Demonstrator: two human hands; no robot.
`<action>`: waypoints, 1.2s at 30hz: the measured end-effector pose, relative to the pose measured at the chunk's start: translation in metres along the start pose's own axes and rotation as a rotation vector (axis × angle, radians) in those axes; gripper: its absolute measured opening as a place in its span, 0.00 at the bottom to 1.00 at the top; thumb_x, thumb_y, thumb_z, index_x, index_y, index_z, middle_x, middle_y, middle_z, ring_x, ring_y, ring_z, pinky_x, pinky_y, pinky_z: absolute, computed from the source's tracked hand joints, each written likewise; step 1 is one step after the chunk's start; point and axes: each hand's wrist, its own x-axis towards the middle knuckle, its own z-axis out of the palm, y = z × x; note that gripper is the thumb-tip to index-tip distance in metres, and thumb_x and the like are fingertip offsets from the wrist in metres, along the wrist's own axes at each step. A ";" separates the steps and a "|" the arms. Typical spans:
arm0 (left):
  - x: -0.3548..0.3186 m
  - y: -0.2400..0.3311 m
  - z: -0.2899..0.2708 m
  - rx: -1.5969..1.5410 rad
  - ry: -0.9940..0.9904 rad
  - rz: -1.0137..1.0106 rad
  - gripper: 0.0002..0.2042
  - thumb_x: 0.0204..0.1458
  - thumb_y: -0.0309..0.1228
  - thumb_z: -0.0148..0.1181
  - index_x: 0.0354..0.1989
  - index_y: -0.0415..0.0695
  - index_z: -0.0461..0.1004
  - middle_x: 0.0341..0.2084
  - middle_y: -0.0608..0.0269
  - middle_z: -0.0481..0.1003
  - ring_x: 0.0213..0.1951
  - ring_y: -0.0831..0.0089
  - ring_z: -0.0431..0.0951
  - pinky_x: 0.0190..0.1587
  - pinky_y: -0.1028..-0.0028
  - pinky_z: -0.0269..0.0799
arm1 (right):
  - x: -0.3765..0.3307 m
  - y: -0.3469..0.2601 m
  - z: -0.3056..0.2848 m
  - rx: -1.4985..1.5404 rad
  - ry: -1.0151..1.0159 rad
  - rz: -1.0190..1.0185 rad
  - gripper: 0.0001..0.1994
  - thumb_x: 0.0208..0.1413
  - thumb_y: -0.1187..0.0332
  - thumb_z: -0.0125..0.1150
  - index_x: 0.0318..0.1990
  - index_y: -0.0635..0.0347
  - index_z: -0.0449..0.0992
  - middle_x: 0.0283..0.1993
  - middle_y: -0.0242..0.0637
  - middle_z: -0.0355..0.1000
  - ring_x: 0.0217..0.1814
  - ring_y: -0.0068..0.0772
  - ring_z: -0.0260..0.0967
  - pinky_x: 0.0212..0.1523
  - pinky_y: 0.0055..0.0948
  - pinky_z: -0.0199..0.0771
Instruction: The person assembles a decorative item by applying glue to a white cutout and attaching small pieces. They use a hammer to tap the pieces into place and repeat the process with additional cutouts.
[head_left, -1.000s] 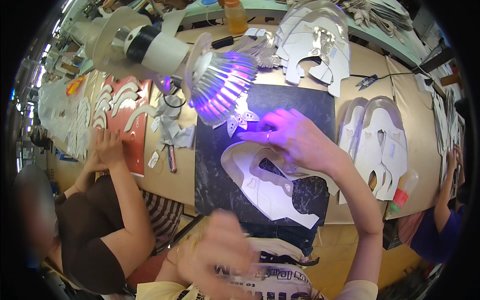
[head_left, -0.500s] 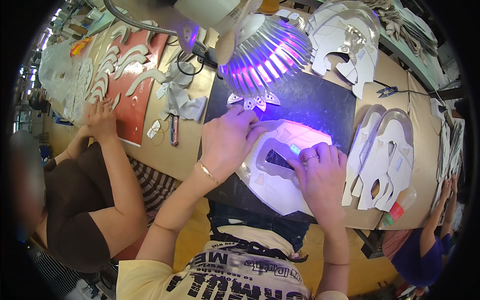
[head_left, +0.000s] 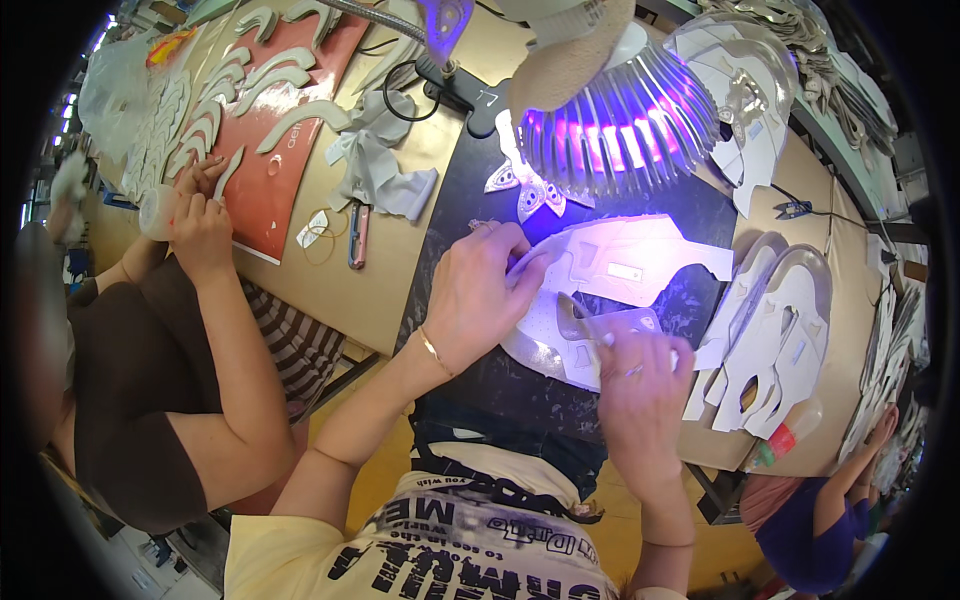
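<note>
- The white shoe-upper piece (head_left: 620,275) is laid flat on the dark mat (head_left: 480,200), seemingly so the purple lamp (head_left: 610,125) shines straight onto it.
- Its near edge is pinched by the right hand (head_left: 640,385), fingers drawn together.
- It is pressed down by the left hand (head_left: 475,295), fingers curled onto it, probably to stop sliding.
- More white cut pieces (head_left: 775,340) are stacked beside it on the long tan workbench (head_left: 400,250).
- A co-worker's hands (head_left: 195,215) are busy at a red board (head_left: 270,130).

Single head-worn fisheye view, looking steeply down, close over the workbench (head_left: 400,290)
</note>
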 end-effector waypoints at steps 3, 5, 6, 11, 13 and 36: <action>-0.012 0.002 -0.001 0.002 0.095 0.052 0.13 0.49 0.31 0.70 0.40 0.38 0.78 0.42 0.48 0.75 0.35 0.60 0.77 0.38 0.66 0.72 | 0.012 0.007 -0.003 -0.047 -0.058 0.038 0.13 0.56 0.75 0.57 0.49 0.62 0.73 0.42 0.40 0.71 0.47 0.40 0.68 0.57 0.44 0.60; -0.022 0.003 -0.004 0.055 0.152 0.135 0.15 0.50 0.29 0.69 0.46 0.40 0.78 0.50 0.47 0.72 0.43 0.55 0.76 0.45 0.64 0.72 | 0.021 0.004 -0.002 -0.029 -0.093 0.083 0.14 0.55 0.72 0.58 0.49 0.62 0.74 0.42 0.41 0.71 0.48 0.39 0.68 0.56 0.44 0.60; -0.027 0.001 -0.006 0.111 0.172 0.219 0.16 0.50 0.28 0.68 0.48 0.42 0.78 0.53 0.47 0.70 0.46 0.52 0.75 0.48 0.63 0.71 | 0.025 0.001 -0.001 -0.021 -0.094 0.092 0.14 0.55 0.71 0.59 0.49 0.62 0.74 0.43 0.41 0.71 0.48 0.39 0.67 0.56 0.43 0.59; -0.050 -0.002 -0.002 0.159 0.056 0.377 0.16 0.49 0.28 0.65 0.49 0.49 0.79 0.58 0.48 0.69 0.59 0.50 0.69 0.57 0.56 0.64 | 0.033 -0.008 0.011 -0.029 -0.009 0.172 0.10 0.58 0.60 0.60 0.40 0.56 0.79 0.34 0.35 0.71 0.38 0.35 0.67 0.47 0.40 0.57; -0.054 -0.004 0.003 0.186 0.037 0.355 0.17 0.48 0.28 0.65 0.48 0.50 0.80 0.61 0.50 0.68 0.62 0.51 0.67 0.58 0.57 0.63 | 0.033 -0.005 0.017 -0.032 0.033 0.186 0.11 0.58 0.57 0.62 0.38 0.54 0.80 0.31 0.33 0.71 0.35 0.35 0.68 0.45 0.39 0.56; -0.053 -0.013 0.013 0.212 -0.062 0.360 0.24 0.45 0.29 0.64 0.55 0.52 0.77 0.67 0.49 0.61 0.65 0.52 0.63 0.67 0.55 0.58 | 0.038 0.009 0.034 0.138 0.047 0.244 0.11 0.56 0.56 0.65 0.35 0.52 0.80 0.31 0.31 0.74 0.36 0.32 0.70 0.45 0.38 0.54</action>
